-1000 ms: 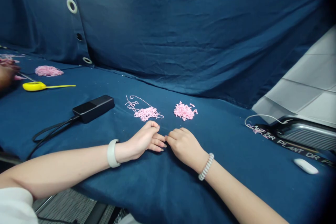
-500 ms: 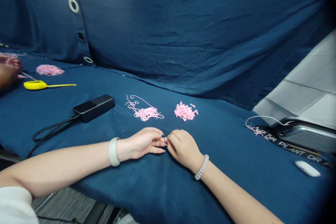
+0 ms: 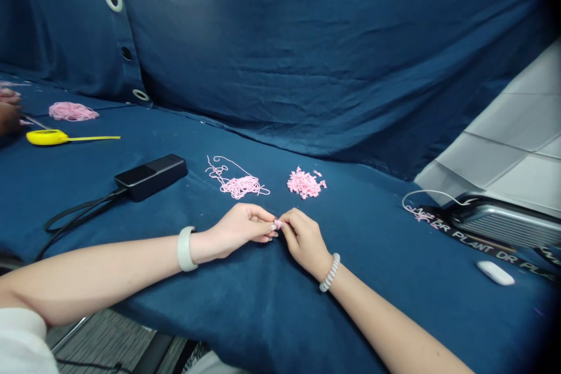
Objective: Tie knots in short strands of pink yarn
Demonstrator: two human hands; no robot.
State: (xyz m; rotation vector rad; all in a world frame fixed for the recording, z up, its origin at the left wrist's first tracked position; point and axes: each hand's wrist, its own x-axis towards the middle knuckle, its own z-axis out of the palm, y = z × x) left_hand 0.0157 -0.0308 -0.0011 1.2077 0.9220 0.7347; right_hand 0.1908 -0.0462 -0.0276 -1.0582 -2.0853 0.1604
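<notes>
My left hand [image 3: 242, 227] and my right hand [image 3: 303, 238] meet fingertip to fingertip on the blue cloth. Both pinch a tiny pink piece [image 3: 277, 224] between them, which looks like a bit of pink string. Just beyond the hands lie a loose tangle of pink string [image 3: 236, 183] and a small heap of short pink pieces [image 3: 305, 183]. A pale band sits on my left wrist and a coiled white tie on my right wrist.
A black power bank [image 3: 149, 169] with a cable lies to the left. Further left are a yellow tape measure [image 3: 46, 137], another pink string pile [image 3: 70, 111] and another person's hand [image 3: 7, 112]. A grey device [image 3: 504, 223], a lanyard and a white object [image 3: 495, 273] sit at the right.
My hands have lifted slightly and drawn their fingertips together into a pinch on the pink piece. The view has shifted a little.
</notes>
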